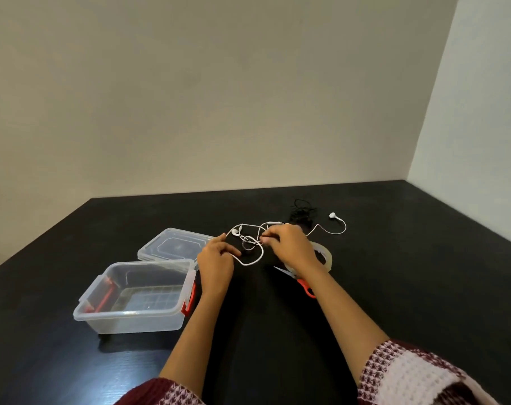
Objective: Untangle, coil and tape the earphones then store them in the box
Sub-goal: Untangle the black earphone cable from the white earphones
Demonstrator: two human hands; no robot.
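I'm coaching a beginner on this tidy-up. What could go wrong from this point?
The left hand and right hand pinch the white earphones at a tangle; pulling apart might tighten it. The loose earbud lies beside the black earphones, so dragging could snag them. The right forearm crosses the scissors, which might get knocked.

Looks like a plain room in a home or small office; cannot tell which. Shows a black desk (394, 287) set into the corner of two bare walls, one beige wall (190, 97), one paler wall (482, 112). Carries household bits toward the left edge and middle: clear plastic box (137, 321), lid (172, 244), tape roll (326, 255), red-handled scissors (306, 287).
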